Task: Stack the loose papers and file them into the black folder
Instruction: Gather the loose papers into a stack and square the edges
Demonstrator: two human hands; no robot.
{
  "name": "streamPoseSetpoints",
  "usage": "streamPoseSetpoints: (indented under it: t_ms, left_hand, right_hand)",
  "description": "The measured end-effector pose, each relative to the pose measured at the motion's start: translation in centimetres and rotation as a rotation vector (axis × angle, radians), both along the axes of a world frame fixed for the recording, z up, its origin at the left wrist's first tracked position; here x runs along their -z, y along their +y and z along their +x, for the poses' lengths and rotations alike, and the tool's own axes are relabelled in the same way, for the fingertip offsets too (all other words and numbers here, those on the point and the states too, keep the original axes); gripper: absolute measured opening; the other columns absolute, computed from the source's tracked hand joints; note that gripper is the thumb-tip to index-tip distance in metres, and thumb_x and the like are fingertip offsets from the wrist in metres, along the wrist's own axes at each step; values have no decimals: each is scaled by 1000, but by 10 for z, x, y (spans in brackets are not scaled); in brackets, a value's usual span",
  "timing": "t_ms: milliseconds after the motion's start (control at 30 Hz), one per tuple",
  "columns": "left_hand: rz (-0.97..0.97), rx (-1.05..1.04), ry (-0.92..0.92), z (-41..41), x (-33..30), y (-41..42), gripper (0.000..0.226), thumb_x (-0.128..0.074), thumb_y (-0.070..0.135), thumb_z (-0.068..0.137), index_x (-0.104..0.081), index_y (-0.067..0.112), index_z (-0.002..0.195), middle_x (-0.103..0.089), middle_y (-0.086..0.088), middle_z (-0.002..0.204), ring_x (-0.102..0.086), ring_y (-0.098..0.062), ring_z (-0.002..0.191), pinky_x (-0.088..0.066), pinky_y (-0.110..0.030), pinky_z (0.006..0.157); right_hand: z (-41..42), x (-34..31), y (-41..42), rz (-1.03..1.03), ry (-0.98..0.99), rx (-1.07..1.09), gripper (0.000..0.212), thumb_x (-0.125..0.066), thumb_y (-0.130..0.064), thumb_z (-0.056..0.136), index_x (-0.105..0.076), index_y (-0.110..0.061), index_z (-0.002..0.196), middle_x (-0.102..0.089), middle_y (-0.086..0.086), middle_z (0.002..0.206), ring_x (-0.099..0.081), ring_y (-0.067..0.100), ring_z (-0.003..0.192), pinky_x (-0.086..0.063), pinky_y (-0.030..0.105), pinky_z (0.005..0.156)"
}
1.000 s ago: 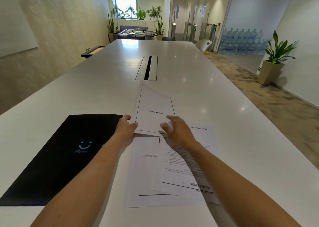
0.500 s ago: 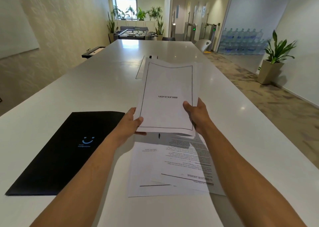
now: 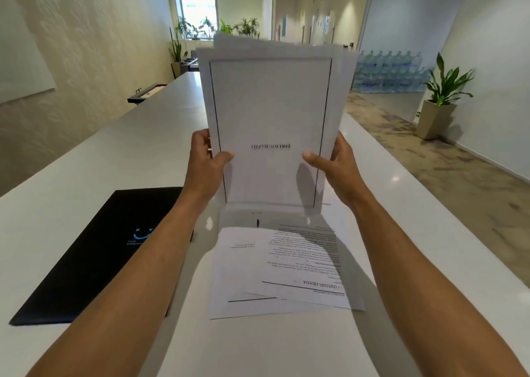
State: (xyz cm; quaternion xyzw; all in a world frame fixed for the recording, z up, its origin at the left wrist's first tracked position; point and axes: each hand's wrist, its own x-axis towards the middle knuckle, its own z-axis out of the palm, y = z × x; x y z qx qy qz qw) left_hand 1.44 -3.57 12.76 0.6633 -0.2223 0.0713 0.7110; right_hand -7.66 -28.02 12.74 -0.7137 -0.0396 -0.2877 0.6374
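We are holding a small sheaf of papers (image 3: 272, 113) upright above the white table (image 3: 100, 159), its bottom edge down near the sheets below, our left hand (image 3: 207, 161) closed on its left edge and our right hand (image 3: 335, 163) closed on its right edge, thumbs pressing the front sheet (its printed line is too blurred to read). More loose papers (image 3: 281, 270) are lying overlapped on the table just below. The black folder (image 3: 94, 250) is lying closed to their left, partly hidden under our left forearm.
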Motion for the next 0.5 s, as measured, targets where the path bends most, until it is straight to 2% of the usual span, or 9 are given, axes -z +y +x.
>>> streamPoseSetpoints:
  t_ms: [100, 200, 233, 300, 367, 500]
  left_hand:
    - [8, -14, 5, -7, 12, -4, 39, -62, 10, 85, -45, 24, 116, -59, 6, 110, -62, 0, 93, -49, -13, 73]
    - [46, -31, 20, -17, 24, -16, 43, -54, 0, 89, -42, 16, 128, -57, 11, 110, -58, 3, 94, -46, -5, 70]
    - [59, -40, 17, -20, 26, -20, 43, -52, -1, 90, -41, 16, 128, -57, 9, 112, -57, 2, 95, -45, -3, 68]
    - [59, -67, 1, -25, 27, -24, 40, -49, -1, 92, -42, 18, 127, -55, 4, 118, -56, 1, 97, -43, 0, 68]
    - [35, -93, -2, -28, 27, -23, 36, -48, 2, 94, -43, 21, 124, -56, 6, 115, -57, 4, 95, -43, 1, 67]
    - [-18, -96, 24, -33, 32, -19, 33, -43, 10, 98, -39, 36, 117, -51, 24, 108, -54, 23, 86, -41, 3, 63]
  right_hand:
    - [-4, 9, 3, 6, 66, -2, 56, -72, -3, 76, -48, -17, 125, -63, 5, 122, -64, 18, 109, -55, 36, 90]
    - [-3, 24, 21, -28, 96, 105, 58, -69, 0, 77, -48, -21, 127, -63, -9, 115, -63, -1, 101, -53, 18, 80]
    - [-2, 28, 26, -6, 89, 138, 56, -68, -1, 78, -48, -25, 125, -62, -13, 113, -63, -3, 99, -53, 18, 80]
    - [-2, 32, 34, 23, 68, 194, 54, -67, -4, 79, -47, -29, 123, -62, -11, 114, -63, 1, 102, -54, 24, 86]
    - [-4, 34, 37, 25, 44, 240, 53, -68, -5, 79, -48, -27, 122, -63, -4, 117, -62, 9, 106, -53, 28, 89]
    - [-11, 41, 43, 12, 6, 333, 45, -63, 2, 76, -49, -23, 111, -63, -9, 103, -63, -1, 89, -55, 22, 78]
